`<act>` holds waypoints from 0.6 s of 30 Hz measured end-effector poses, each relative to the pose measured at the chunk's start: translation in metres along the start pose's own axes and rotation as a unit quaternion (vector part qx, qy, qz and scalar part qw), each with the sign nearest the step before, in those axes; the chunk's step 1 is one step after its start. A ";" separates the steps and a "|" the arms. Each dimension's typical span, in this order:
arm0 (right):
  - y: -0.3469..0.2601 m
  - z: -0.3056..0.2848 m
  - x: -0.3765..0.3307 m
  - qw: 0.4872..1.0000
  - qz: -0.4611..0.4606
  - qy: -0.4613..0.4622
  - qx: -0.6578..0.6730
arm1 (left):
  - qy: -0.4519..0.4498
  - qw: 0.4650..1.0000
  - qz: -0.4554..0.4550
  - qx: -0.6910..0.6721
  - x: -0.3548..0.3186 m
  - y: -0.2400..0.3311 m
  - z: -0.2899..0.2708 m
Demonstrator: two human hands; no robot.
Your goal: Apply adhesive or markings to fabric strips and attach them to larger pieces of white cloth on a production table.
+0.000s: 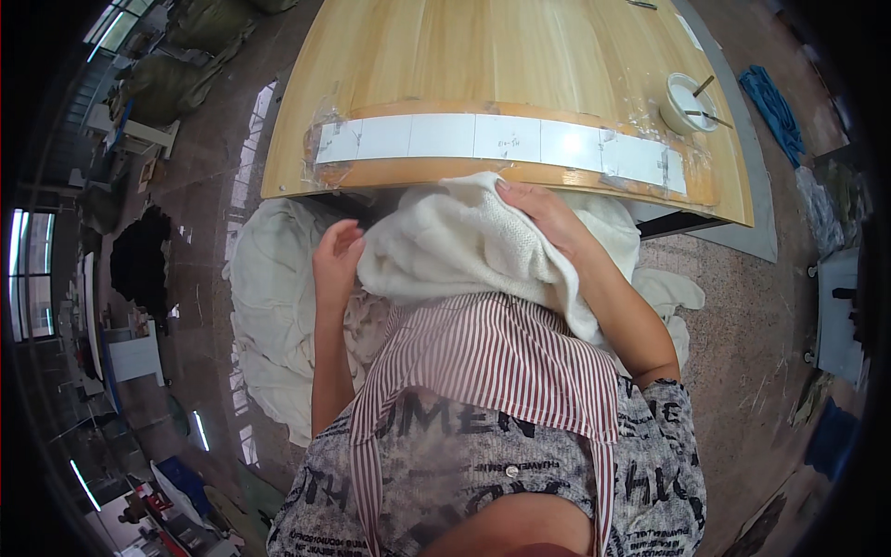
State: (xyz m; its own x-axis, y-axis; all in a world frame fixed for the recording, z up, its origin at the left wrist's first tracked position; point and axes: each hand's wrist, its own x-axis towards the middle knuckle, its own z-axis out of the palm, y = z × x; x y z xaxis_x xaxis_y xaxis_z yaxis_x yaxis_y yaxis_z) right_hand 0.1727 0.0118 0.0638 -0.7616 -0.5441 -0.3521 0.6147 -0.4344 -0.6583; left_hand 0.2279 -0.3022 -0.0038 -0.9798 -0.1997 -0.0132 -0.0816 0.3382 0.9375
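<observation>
A bunched white knitted cloth (pixel 455 237) lies across my lap, against the near edge of the wooden table. My right hand (pixel 549 221) grips its upper right part, with the thumb near the top fold and the other fingers partly hidden behind the fabric. My left hand (pixel 338 258) is raised at the cloth's left side, its fingers loosely bent and apart, with nothing in them. I wear a striped apron (pixel 492 357), and the cloth's lower edge rests on it.
The wooden table (pixel 436 56) has a taped white strip (pixel 445 136) along its near edge. A white tub (pixel 689 102) with thin sticks stands at its right. White fabric (pixel 274 306) is heaped on my left, with more on my right. Blue cloth (pixel 772 111) lies on the floor.
</observation>
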 end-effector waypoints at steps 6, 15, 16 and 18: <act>-0.033 0.040 -0.006 0.999 -0.021 -0.040 0.027 | -0.267 0.959 0.081 -0.048 0.052 0.111 0.044; -0.078 -0.022 -0.132 0.642 -0.086 0.215 -0.731 | -0.097 0.847 -0.049 -0.520 0.035 0.156 -0.053; -0.093 -0.023 -0.150 0.728 -0.147 0.227 -0.630 | -0.078 0.851 -0.016 -0.520 0.039 0.160 -0.062; -0.110 -0.014 -0.173 0.801 -0.199 0.229 -0.517 | -0.052 0.854 0.013 -0.518 0.050 0.155 -0.064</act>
State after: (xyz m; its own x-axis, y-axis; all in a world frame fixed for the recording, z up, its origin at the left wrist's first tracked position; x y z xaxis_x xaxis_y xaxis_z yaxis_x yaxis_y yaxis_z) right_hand 0.2346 0.1637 0.1880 -0.9958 -0.0873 -0.0287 -0.0134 0.4463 -0.8948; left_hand 0.1776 -0.3186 0.1632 -0.9941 -0.1038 0.0325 0.0936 -0.6648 0.7412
